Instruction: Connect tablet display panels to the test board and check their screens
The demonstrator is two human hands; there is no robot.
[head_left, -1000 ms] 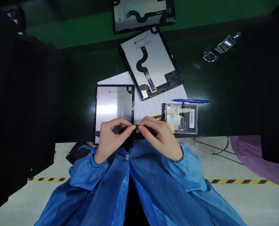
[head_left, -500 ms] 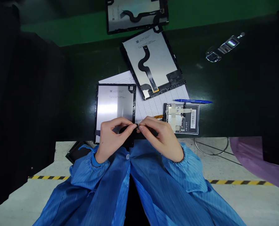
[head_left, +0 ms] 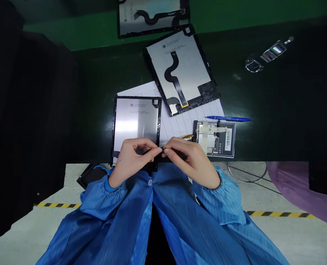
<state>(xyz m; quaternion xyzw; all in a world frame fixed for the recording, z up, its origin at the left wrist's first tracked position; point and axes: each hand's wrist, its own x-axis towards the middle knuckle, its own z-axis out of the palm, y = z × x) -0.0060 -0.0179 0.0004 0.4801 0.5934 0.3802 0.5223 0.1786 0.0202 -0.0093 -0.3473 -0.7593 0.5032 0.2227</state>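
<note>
My left hand (head_left: 137,160) is over the lower right of a tablet screen panel (head_left: 135,117) that lies back side up. Its thumb and index finger are pinched on a small dark piece (head_left: 163,149), which looks like the end of a black flex cable; the fingers hide most of it. From the other side, my right hand (head_left: 192,158) pinches the same piece between thumb and index finger. The fingertips of both hands almost meet just beyond the panel's right edge. Right of my right hand lies a circuit board with a battery (head_left: 215,138), with pale tape across it.
A second screen panel (head_left: 182,70) with a black flex cable lies tilted on a printed sheet (head_left: 177,127). Another panel (head_left: 157,18) is at the back. A blue pen (head_left: 229,119) lies above the board. A shiny metal clip-like object (head_left: 269,55) stands at far right.
The view has shifted slightly. Both hands keep their pinch at nearly the same place, with the left fingertips a little closer over the small piece.
</note>
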